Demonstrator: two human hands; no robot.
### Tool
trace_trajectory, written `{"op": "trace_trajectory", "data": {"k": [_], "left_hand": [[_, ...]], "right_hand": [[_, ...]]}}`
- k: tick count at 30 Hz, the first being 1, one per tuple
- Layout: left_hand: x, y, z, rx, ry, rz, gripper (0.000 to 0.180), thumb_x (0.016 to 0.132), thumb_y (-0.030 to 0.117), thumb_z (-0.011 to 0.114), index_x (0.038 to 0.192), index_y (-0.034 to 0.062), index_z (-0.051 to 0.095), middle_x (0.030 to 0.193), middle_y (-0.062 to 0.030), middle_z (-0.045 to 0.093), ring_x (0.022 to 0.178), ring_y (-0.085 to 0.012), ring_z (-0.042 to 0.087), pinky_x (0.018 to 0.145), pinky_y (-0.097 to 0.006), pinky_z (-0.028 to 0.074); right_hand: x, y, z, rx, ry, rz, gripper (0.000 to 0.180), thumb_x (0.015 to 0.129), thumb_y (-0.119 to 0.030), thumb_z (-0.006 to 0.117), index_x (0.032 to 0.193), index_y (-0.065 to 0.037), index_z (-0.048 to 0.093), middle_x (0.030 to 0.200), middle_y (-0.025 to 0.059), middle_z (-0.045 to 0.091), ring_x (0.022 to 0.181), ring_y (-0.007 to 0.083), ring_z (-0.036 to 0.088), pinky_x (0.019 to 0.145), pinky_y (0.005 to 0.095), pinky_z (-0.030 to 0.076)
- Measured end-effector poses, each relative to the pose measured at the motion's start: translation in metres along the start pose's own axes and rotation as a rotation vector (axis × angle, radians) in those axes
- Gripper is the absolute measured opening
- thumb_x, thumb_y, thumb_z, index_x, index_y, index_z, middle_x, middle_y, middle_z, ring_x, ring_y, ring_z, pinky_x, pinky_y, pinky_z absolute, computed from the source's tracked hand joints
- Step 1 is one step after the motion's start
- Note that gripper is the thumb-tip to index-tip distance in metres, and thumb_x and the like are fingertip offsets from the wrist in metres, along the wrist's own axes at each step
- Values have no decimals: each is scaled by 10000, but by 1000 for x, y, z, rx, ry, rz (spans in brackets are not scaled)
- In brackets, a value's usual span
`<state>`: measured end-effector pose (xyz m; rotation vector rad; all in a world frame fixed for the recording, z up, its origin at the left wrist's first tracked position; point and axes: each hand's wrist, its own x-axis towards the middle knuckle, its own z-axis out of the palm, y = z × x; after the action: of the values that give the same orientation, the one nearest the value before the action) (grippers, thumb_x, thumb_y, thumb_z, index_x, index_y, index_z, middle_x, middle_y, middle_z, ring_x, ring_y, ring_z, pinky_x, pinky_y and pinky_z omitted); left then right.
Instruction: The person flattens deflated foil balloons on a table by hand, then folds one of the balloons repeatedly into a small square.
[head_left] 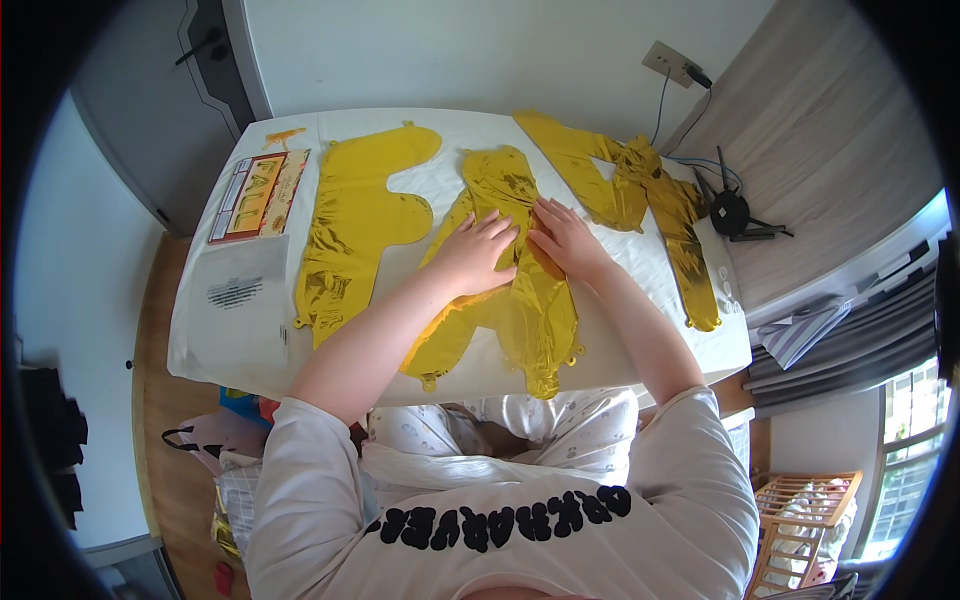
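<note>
Both hands lie on a flat, uninflated gold foil balloon (pixel 500 175), letter-shaped and creased, at the middle of the table near me. My left hand (pixel 472 252) rests palm down on its left part, fingers stretched out. Just to the right, my right hand (pixel 566 240) presses on its right edge with fingers extended. Neither hand grips anything that I can see. Left of them a second flat gold letter balloon (pixel 350 210) is spread out. At the far right lies more wrinkled gold foil (pixel 585 170), its pieces overlapping.
A white-covered table (pixel 590 350) carries everything. On its left are a printed card package (pixel 258 195) and a clear plastic bag (pixel 235 305). A black stand-like object (pixel 730 212) is at the right edge, below a wall socket (pixel 672 65) with cables.
</note>
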<state>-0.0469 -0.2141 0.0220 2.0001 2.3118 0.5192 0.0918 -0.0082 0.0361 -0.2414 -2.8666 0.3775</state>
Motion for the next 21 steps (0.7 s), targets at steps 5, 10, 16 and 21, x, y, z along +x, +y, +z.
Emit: {"op": "trace_trajectory", "data": {"k": [5, 10, 16, 21], "left_hand": [[-1, -1, 2, 14, 8, -1, 733, 948, 444, 629, 1542, 75, 411, 1625, -126, 371, 1538, -290, 283, 1256, -496, 243], [-1, -2, 3, 10, 8, 9, 714, 966, 465, 597, 1534, 68, 423, 1625, -129, 374, 1540, -291, 281, 1256, -499, 238], [4, -4, 4, 2, -18, 1, 656, 1038, 481, 481, 1542, 68, 416, 1644, -123, 349, 1550, -292, 257, 1260, -497, 224], [4, -7, 4, 25, -19, -6, 633, 1049, 467, 467, 1549, 83, 415, 1653, -113, 336, 1552, -292, 251, 1261, -501, 225]], "right_hand": [[-2, -1, 2, -6, 5, -22, 648, 1014, -423, 554, 1484, 17, 473, 1574, 203, 434, 1476, 387, 367, 1220, 476, 279], [-5, -1, 5, -33, -12, 2, 705, 1022, -494, 525, 1529, -14, 427, 1594, 175, 419, 1507, 345, 339, 1241, 481, 243], [-8, -2, 8, -72, 12, 43, 725, 1042, -458, 495, 1584, -13, 310, 1600, 202, 398, 1512, 357, 320, 1234, 468, 256], [-5, -3, 8, -65, -10, 43, 742, 1053, -523, 437, 1592, -30, 308, 1633, 180, 352, 1532, 337, 288, 1245, 494, 220]]}}
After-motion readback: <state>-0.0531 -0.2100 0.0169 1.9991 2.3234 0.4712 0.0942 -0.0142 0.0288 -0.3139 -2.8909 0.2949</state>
